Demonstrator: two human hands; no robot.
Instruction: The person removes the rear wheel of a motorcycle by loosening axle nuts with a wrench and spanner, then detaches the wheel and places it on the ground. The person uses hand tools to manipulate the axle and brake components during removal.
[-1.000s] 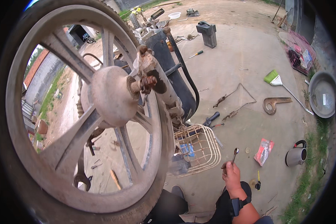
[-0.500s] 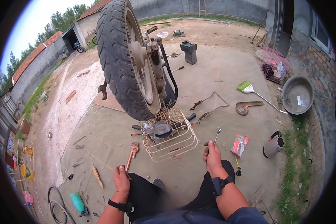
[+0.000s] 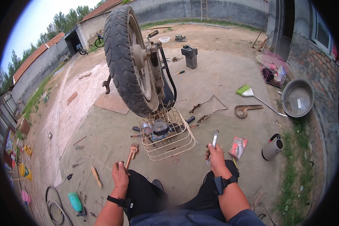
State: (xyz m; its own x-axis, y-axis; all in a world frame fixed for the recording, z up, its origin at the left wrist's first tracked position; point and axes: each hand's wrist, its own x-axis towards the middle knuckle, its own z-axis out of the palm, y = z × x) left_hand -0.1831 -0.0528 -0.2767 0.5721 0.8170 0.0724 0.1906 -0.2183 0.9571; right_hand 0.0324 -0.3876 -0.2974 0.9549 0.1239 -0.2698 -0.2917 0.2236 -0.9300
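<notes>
My right hand [image 3: 216,159] is closed around a silver combination wrench [image 3: 214,139], its ring end pointing up and its lower end showing below my fingers. Above my left knee, my left hand [image 3: 120,176] has its fingers curled in; whatever they may hold is hidden. An orange pipe wrench [image 3: 133,150] lies on the ground just beyond that hand, its lower handle covered by the hand and knee. Ahead stands an upturned two-wheeler, its black tyre [image 3: 118,60] raised and its wire basket [image 3: 169,152] against the ground.
Right of me lie a red-and-clear packet [image 3: 238,147], a steel jug [image 3: 272,148], a rusty hooked metal piece [image 3: 248,109], a green broom [image 3: 246,90] and a grey basin [image 3: 298,98]. Leftward are a wooden stick [image 3: 96,177], a teal bottle [image 3: 75,202] and a coiled hose [image 3: 53,203].
The combination wrench has turned in my right hand, from nearly edge-on to showing its flat ring end. My left hand stays by the left knee. The view has shifted slightly.
</notes>
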